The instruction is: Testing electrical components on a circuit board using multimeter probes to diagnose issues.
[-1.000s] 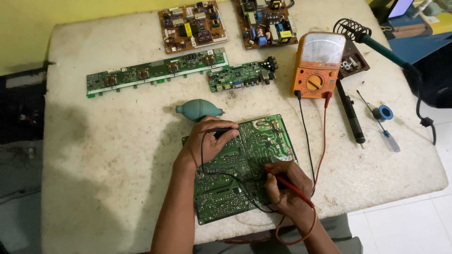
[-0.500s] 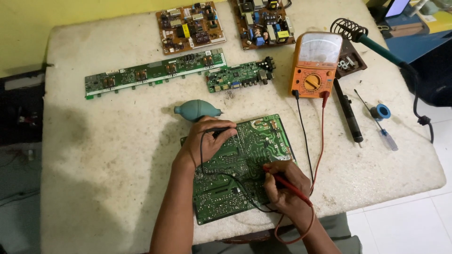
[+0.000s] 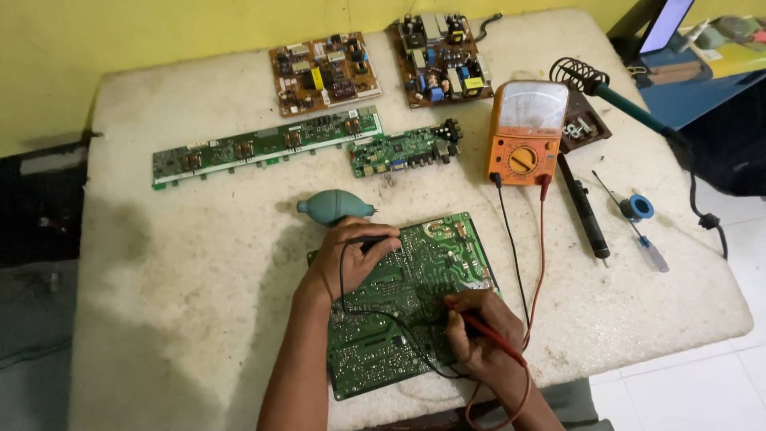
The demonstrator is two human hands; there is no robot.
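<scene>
Two hands on green circuit board (image 3: pixel 403 303) near tabletop's front edge: left hand (image 3: pixel 351 255) fingers pinch black probe (image 3: pixel 369 239), right hand (image 3: pixel 479 335) fingers grip red probe (image 3: pixel 479 323).

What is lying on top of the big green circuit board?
Both hands rest on the circuit board: the left hand holds a black probe, the right hand a red probe. The black lead crosses it. The parts beneath the hands are hidden.

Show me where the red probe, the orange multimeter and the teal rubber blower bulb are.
red probe (image 3: pixel 488 332), head view, on its red shaft in the right hand.
orange multimeter (image 3: pixel 525 136), head view, on the middle of its body, below the dial window.
teal blower bulb (image 3: pixel 333 206), head view, on its rounded belly.
</scene>
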